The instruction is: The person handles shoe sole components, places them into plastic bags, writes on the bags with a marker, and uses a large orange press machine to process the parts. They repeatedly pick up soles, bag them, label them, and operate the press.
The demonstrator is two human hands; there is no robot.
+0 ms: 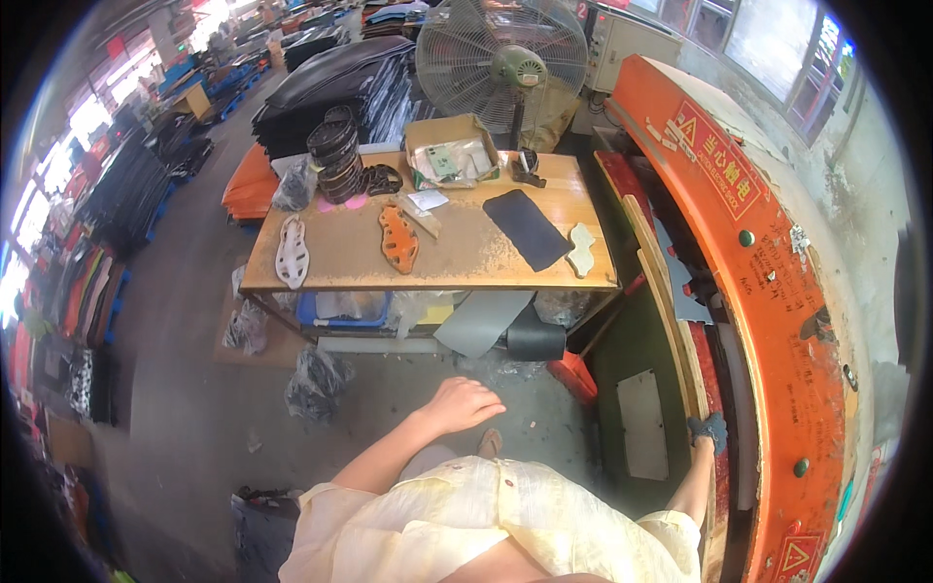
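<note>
My bare left hand [465,403] is held in front of my body, above the floor, with its fingers together and loosely curled. Nothing shows in it. My right hand [708,430], in a dark glove, is at the wooden edge of the orange machine [753,209] on my right. Its fingers are too small and dark to make out. Ahead of me stands a wooden table [457,262]. On it lie a white sole-shaped piece [292,253], an orange sole-shaped piece [398,240], a black rectangular sheet [528,229] and a pale, curved piece [580,251].
At the table's back are a dark stack of rings [336,160] and a cardboard box [451,155]. Behind stand a large fan [505,68] and piled black sheets [330,87]. Beneath are a blue bin [309,309] and rolled material [535,340]. A black plastic bag [319,382] lies on the floor.
</note>
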